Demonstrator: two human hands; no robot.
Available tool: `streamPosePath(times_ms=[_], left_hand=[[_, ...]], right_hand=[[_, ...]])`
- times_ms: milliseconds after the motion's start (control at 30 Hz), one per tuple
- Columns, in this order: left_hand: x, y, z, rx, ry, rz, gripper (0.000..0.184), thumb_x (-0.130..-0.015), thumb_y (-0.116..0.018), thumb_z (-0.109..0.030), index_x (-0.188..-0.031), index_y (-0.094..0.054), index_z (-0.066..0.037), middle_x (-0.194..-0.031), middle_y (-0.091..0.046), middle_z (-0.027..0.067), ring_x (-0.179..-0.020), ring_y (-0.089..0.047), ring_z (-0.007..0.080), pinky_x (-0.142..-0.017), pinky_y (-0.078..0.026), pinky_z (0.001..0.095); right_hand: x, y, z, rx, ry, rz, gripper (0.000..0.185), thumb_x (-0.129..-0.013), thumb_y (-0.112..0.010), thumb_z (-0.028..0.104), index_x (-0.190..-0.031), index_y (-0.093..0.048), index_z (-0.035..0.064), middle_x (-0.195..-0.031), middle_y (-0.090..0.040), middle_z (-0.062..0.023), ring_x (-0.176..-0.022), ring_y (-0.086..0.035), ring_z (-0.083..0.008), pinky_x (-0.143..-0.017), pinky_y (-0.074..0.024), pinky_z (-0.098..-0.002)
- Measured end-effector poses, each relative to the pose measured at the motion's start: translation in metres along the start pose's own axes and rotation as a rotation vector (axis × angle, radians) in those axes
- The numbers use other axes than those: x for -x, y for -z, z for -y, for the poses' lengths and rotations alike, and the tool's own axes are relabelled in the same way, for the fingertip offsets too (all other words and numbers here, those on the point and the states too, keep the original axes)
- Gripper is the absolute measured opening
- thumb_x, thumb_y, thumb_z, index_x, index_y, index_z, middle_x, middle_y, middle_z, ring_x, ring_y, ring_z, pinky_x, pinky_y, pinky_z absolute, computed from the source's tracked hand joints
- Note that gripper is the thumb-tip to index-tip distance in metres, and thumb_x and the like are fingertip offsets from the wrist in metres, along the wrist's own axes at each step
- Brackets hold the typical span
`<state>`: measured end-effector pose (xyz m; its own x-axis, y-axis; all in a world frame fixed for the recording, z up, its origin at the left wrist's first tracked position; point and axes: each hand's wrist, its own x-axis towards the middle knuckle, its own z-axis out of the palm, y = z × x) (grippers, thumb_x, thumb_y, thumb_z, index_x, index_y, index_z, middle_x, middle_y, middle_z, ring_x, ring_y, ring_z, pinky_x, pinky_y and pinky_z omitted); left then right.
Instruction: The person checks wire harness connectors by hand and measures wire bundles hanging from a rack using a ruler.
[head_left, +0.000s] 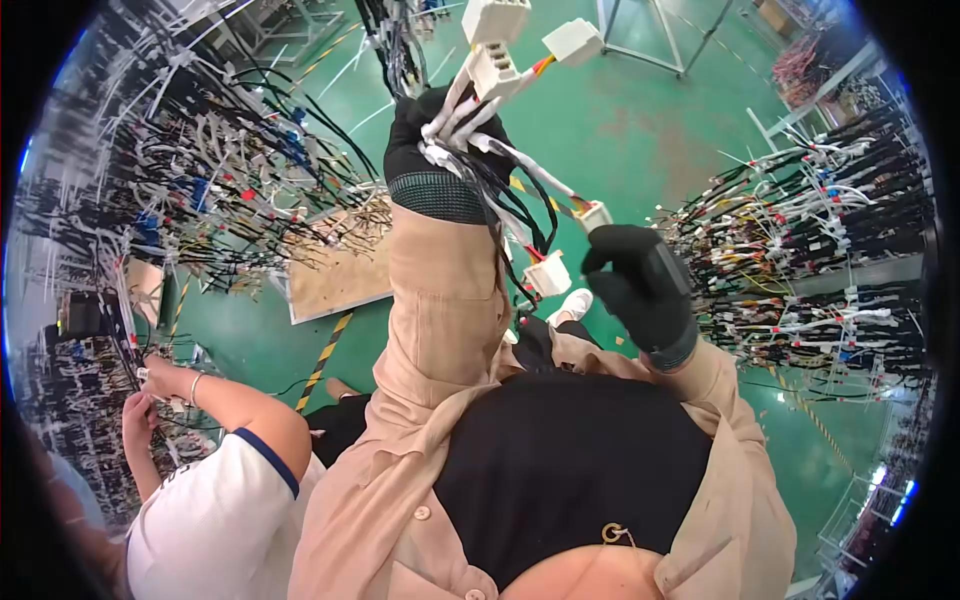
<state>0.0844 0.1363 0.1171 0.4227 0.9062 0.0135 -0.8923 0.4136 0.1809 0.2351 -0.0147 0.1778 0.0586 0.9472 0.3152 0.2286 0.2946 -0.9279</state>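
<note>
The left hand (pixel 416 142) squeezes a bunch of wires (pixel 470 135). The right hand (pixel 643 292) curls, fingers apart, just by a white plug (pixel 594 217).

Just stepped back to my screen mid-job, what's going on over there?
The person's gloved left hand grips a bundle of wires with white plugs on its ends. The gloved right hand is beside one dangling plug, a gap showing between thumb and index finger; whether it touches the plug is hard to tell. A co-worker in a white shirt, at the left, has both hands near other wires.
</note>
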Motion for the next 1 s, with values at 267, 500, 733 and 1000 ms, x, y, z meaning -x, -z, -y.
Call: streamPosePath(times_ms=[267,500,733,1000], left_hand=[[-0.021,-0.016,-0.002,0.107,-0.079,0.036,0.015,-0.083,-0.039,-0.016,-0.088,-0.048,-0.005,-0.072,-0.048,0.0031,-0.056,-0.043,0.0124,-0.049,-0.036,0.022],[-0.025,-0.025,-0.012,0.111,-0.094,0.045,0.016,-0.082,-0.039,-0.017,-0.085,-0.049,-0.005,-0.07,-0.048,0.0039,-0.054,-0.043,0.0135,-0.048,-0.035,0.0228],[-0.005,-0.025,-0.006,0.109,-0.044,0.033,0.018,-0.081,-0.039,-0.018,-0.083,-0.049,-0.004,-0.068,-0.048,0.0047,-0.053,-0.043,0.0147,-0.047,-0.035,0.0236],[-0.008,-0.027,-0.009,0.096,-0.031,0.015,0.019,-0.08,-0.038,-0.019,-0.081,-0.05,-0.003,-0.065,-0.048,0.0057,-0.051,-0.043,0.0161,-0.045,-0.035,0.0245]], right_hand=[[-0.001,-0.005,-0.006,-0.18,0.169,0.239,0.043,-0.076,-0.048,-0.009,-0.117,-0.043,0.0021,-0.108,-0.053,-0.0093,-0.094,-0.052,-0.0147,-0.079,-0.0435,-0.0286],[-0.018,0.002,0.027,-0.505,0.037,0.397,0.044,-0.078,-0.039,-0.011,-0.121,-0.035,-0.0026,-0.115,-0.047,-0.0117,-0.101,-0.051,-0.019,-0.086,-0.0396,-0.0302],[-0.031,-0.012,0.032,-0.709,0.26,0.401,0.059,-0.076,-0.036,-0.015,-0.13,-0.021,0.0033,-0.123,-0.038,-0.0146,-0.099,-0.053,-0.0247,-0.085,-0.039,-0.0324],[-0.033,0.019,0.029,-0.615,-0.024,0.419,0.04,-0.081,-0.04,-0.001,-0.12,-0.038,-0.0003,-0.102,-0.055,-0.0124,-0.08,-0.057,-0.015,-0.07,-0.043,-0.0239]])
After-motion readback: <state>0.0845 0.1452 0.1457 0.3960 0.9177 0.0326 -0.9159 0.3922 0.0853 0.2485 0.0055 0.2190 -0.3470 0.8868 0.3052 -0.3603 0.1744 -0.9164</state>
